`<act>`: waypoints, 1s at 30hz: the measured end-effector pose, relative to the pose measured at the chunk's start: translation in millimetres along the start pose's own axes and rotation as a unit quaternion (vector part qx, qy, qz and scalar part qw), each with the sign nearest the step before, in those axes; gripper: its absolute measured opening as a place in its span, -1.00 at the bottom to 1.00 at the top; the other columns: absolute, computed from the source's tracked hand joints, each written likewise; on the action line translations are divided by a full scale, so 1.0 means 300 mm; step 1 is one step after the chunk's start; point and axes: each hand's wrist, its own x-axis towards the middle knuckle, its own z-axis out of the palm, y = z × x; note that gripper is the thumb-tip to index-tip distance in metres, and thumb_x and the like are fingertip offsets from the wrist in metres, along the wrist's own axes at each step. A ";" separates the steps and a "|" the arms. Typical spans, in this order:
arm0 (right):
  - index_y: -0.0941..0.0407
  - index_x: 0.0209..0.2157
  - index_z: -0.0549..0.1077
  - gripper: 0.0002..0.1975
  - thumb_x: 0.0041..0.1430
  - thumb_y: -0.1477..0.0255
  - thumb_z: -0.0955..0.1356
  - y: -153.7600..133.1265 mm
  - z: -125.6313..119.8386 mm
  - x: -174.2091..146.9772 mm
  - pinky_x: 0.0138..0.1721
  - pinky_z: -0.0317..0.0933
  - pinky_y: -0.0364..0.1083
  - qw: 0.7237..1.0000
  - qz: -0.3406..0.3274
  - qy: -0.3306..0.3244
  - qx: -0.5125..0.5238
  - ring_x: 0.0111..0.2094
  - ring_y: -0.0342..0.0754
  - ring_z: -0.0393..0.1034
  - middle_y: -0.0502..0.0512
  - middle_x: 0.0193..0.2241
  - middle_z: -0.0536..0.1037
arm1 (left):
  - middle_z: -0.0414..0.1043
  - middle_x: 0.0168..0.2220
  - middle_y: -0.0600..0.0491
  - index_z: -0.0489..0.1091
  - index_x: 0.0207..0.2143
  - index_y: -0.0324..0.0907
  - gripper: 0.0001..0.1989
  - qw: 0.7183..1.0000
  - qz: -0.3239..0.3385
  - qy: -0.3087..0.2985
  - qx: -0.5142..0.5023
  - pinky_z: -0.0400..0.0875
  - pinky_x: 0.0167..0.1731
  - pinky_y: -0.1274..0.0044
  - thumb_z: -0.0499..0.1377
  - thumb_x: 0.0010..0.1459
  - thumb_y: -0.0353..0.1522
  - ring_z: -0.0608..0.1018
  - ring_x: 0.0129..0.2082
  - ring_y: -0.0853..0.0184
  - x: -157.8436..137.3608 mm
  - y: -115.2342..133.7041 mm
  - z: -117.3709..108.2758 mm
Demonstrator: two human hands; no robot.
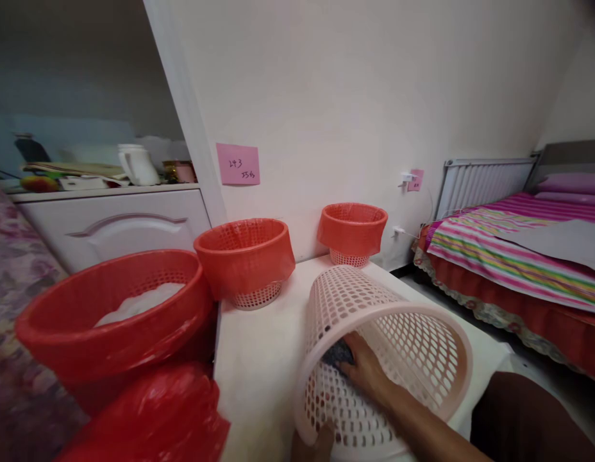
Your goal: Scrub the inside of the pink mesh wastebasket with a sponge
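A pale pink perforated plastic basket [343, 289] lies on its side on the white table, its mouth turned toward me. My right hand [363, 364] reaches inside, closed around a crumpled dark grey cloth [336, 351] that presses against the inner wall. At the lower left of the rim, my left hand [320, 444] grips the basket; thumb and part of the hand show, and the frame's edge cuts off the rest.
Two baskets lined with red bags, one left [244, 263] and one right [352, 228], stand at the table's back. A larger red-lined bin [148, 327] and a red plastic bag [158, 410] are at left. A bed [519, 256] stands at right.
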 end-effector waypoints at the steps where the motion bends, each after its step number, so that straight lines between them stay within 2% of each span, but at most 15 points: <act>1: 0.12 0.06 0.40 -0.34 -0.20 0.54 0.38 -0.005 0.001 -0.008 0.09 0.17 0.14 1.000 0.003 -0.006 0.002 0.02 0.18 0.34 0.20 -0.01 0.49 | 0.40 0.15 -0.14 0.35 0.04 -0.27 -0.42 1.000 -0.003 0.004 0.002 0.28 0.20 0.42 0.17 -0.11 -0.31 0.41 0.18 0.10 0.000 0.001 -0.001; 6: 0.18 0.14 0.32 -0.34 -0.09 0.49 0.35 -0.030 -0.026 -0.051 0.09 0.14 0.10 1.000 0.000 0.012 0.011 0.03 0.15 0.31 0.23 0.00 0.46 | 0.37 0.17 -0.15 0.29 0.09 -0.27 -0.40 1.000 -0.006 -0.008 -0.002 0.17 0.26 0.27 0.15 -0.08 -0.37 0.37 0.20 0.07 0.006 -0.014 0.000; 10: 0.07 0.16 0.33 -0.28 -0.14 0.56 0.37 -0.042 -0.031 -0.121 0.09 0.13 0.05 0.999 -0.024 -0.042 -0.001 0.00 0.10 0.31 0.16 -0.07 0.46 | 0.31 0.19 -0.26 0.16 0.16 -0.43 -0.25 0.999 0.030 -0.015 -0.026 0.13 0.28 0.35 0.13 -0.10 -0.28 0.33 0.23 0.11 0.010 -0.043 0.008; 13: 0.15 0.17 0.31 -0.31 -0.09 0.54 0.37 -0.050 -0.038 -0.157 0.12 0.09 0.05 0.998 -0.019 -0.052 0.003 0.03 0.10 0.28 0.22 -0.03 0.43 | 0.28 0.20 -0.32 0.05 0.22 -0.49 -0.20 0.999 0.021 -0.017 -0.029 0.13 0.27 0.31 0.10 -0.05 -0.24 0.32 0.24 0.09 0.010 -0.053 0.010; 16: 0.10 0.19 0.28 -0.28 -0.10 0.55 0.36 -0.065 -0.061 -0.190 0.13 0.08 0.04 0.998 -0.030 -0.054 -0.010 0.05 0.09 0.25 0.19 -0.01 0.40 | 0.29 0.21 -0.24 0.15 0.18 -0.40 -0.29 0.998 0.038 -0.033 -0.047 0.09 0.29 0.32 0.10 -0.02 -0.25 0.31 0.25 0.12 0.009 -0.043 0.010; 20: -0.03 0.16 0.31 -0.22 -0.19 0.64 0.31 -0.095 -0.090 -0.250 0.01 0.16 0.03 0.993 -0.022 -0.110 -0.049 -0.04 0.09 0.29 0.11 -0.15 0.40 | 0.35 0.18 -0.21 0.26 0.13 -0.37 -0.33 0.993 0.064 -0.069 -0.067 0.10 0.28 0.29 0.14 0.01 -0.18 0.34 0.23 0.11 0.001 -0.003 0.008; 25: -0.03 0.16 0.30 -0.21 -0.20 0.65 0.31 -0.126 -0.119 -0.305 -0.05 0.18 0.00 0.991 -0.032 -0.125 -0.035 -0.07 0.07 0.30 0.09 -0.17 0.40 | 0.37 0.17 -0.18 0.31 0.11 -0.33 -0.29 0.997 -0.007 -0.048 -0.061 0.13 0.27 0.31 0.19 0.02 -0.04 0.34 0.23 0.09 -0.027 0.053 0.007; 28: -0.04 0.13 0.34 -0.22 -0.22 0.66 0.31 -0.109 -0.109 -0.329 -0.09 0.19 -0.03 0.988 -0.043 -0.144 -0.027 -0.10 0.05 0.32 0.08 -0.18 0.40 | 0.37 0.16 -0.22 0.32 0.09 -0.33 -0.24 0.996 -0.019 -0.063 -0.061 0.07 0.29 0.25 0.18 0.00 0.05 0.34 0.22 0.05 -0.029 0.091 -0.010; 30: -0.03 0.14 0.32 -0.21 -0.21 0.67 0.32 -0.087 -0.092 -0.343 -0.11 0.20 -0.05 0.987 -0.041 -0.152 -0.017 -0.12 0.02 0.33 0.07 -0.19 0.40 | 0.39 0.13 -0.25 0.33 0.07 -0.32 -0.19 0.997 -0.020 -0.051 -0.049 0.07 0.28 0.22 0.18 -0.05 0.11 0.35 0.20 0.01 -0.023 0.123 -0.040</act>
